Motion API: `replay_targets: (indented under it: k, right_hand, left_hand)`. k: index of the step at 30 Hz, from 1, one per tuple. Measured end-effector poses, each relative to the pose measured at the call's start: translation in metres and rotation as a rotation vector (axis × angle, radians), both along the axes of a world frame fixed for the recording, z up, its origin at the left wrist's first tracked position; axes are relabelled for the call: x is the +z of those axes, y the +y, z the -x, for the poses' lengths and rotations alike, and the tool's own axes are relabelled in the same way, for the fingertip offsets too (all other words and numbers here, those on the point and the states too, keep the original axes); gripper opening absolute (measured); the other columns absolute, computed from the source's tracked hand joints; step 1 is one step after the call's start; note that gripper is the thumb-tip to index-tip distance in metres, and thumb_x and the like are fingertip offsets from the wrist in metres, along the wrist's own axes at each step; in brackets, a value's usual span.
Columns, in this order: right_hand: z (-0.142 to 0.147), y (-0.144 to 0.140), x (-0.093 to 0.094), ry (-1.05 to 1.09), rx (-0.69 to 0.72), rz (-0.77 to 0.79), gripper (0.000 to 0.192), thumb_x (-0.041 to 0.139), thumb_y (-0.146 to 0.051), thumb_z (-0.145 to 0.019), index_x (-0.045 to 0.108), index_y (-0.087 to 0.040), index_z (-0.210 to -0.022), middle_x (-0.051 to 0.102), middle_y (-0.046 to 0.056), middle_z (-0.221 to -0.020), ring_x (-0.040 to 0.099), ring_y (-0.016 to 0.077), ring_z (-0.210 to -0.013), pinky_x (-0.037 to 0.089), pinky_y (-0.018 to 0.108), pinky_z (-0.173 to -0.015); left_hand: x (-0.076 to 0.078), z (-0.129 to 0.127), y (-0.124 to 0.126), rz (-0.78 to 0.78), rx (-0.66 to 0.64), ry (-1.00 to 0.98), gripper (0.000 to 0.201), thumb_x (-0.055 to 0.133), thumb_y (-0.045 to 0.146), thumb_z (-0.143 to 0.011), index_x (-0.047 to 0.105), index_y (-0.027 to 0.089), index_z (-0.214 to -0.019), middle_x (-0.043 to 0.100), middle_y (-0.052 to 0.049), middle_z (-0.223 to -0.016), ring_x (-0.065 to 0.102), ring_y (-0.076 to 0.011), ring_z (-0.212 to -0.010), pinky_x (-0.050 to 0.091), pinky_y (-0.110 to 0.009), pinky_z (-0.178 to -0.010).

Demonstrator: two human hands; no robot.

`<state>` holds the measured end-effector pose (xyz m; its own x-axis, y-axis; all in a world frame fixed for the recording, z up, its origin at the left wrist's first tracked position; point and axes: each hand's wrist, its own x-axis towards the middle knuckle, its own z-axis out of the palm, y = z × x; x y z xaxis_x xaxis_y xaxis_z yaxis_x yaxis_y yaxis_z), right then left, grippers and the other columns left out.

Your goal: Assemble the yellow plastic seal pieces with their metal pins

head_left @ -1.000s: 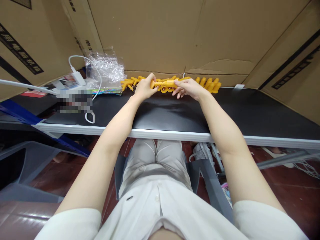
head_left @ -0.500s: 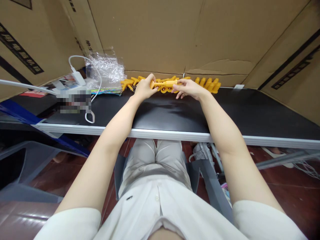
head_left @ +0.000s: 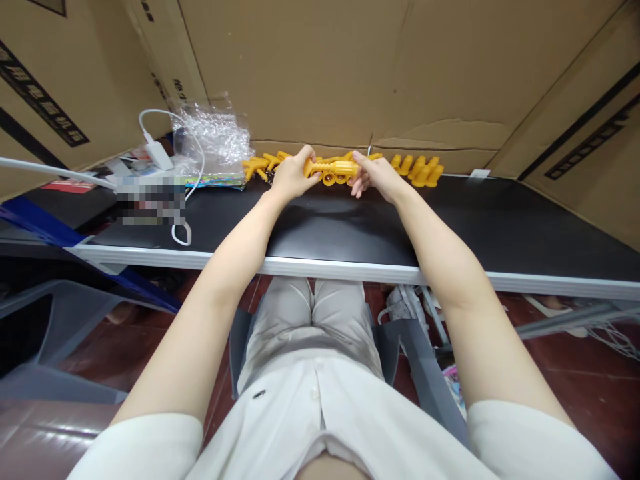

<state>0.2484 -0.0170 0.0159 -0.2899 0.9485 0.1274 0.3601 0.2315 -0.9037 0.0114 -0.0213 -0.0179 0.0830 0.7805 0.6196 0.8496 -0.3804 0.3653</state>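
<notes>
Both hands, the left hand [head_left: 290,177] and the right hand [head_left: 376,177], had a closed grip on one yellow plastic piece [head_left: 331,168], each pinching an end to hold it level above the surface [head_left: 475,220] by its far edge, close to the row of yellow plastic pieces [head_left: 417,169].

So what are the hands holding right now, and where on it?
Both hold one yellow plastic piece: left hand at its left end, right hand at its right end.

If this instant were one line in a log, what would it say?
left hand: grips yellow part | right hand: grips same part's other end | behind: yellow pieces in a row | surface: black table
</notes>
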Motion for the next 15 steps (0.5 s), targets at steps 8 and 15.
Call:
replay_targets:
  k: [8,15]
  right_hand:
    - [-0.002,-0.004,0.008,-0.024,0.021,0.139,0.086,0.031,-0.093,-0.1,0.071,-0.018,-0.088,0.06,0.003,-0.053,0.052,0.0107,-0.039,0.042,0.023,-0.042]
    - [-0.012,-0.014,0.019,0.051,0.077,0.058,0.032,0.09,-0.021,-0.09,0.066,-0.021,-0.111,0.08,0.0,-0.092,0.076,0.0121,-0.068,0.058,0.019,-0.058]
  left_hand:
    - [0.001,0.0,0.0,0.005,-0.04,-0.027,0.03,0.071,0.029,-0.084,0.066,0.028,-0.114,0.079,-0.006,-0.095,0.073,-0.0268,-0.09,0.052,-0.034,-0.086]
    - [0.0,0.001,0.002,0.028,-0.02,-0.019,0.031,0.071,0.029,-0.085,0.067,0.028,-0.115,0.079,-0.007,-0.095,0.073,-0.0285,-0.093,0.052,-0.036,-0.089]
